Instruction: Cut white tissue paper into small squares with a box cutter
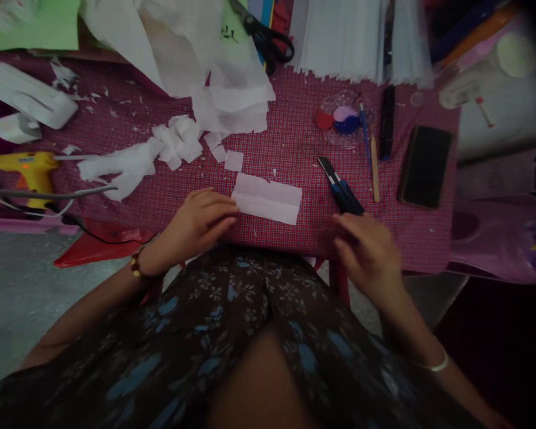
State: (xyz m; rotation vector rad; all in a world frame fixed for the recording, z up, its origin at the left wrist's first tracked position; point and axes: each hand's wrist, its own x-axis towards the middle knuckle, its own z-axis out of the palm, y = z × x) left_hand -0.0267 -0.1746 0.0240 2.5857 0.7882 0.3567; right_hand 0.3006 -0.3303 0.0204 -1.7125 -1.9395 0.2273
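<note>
A pale pink-white strip of paper [268, 199] with a crease along it lies flat on the red checked cloth before me. My left hand [208, 219] rests at its left end, fingers stretched out and the thumb apart, with the fingertips at the paper's edge. My right hand [370, 253] hovers by the table's front edge, thumb and fingers apart and slightly blurred. Just beyond its fingertips lies a dark blue cutter knife [339, 187], blade out and pointing away. Small cut paper squares [234, 161] lie beyond the strip.
A yellow glue gun [31, 170] with its cable lies left, near crumpled white paper [120, 167]. Black-handled scissors [268, 39] and paper sheets [232, 101] are at the back. A phone [426, 165], a wooden stick [374, 170] and a clear dish with coloured discs [346, 119] lie right.
</note>
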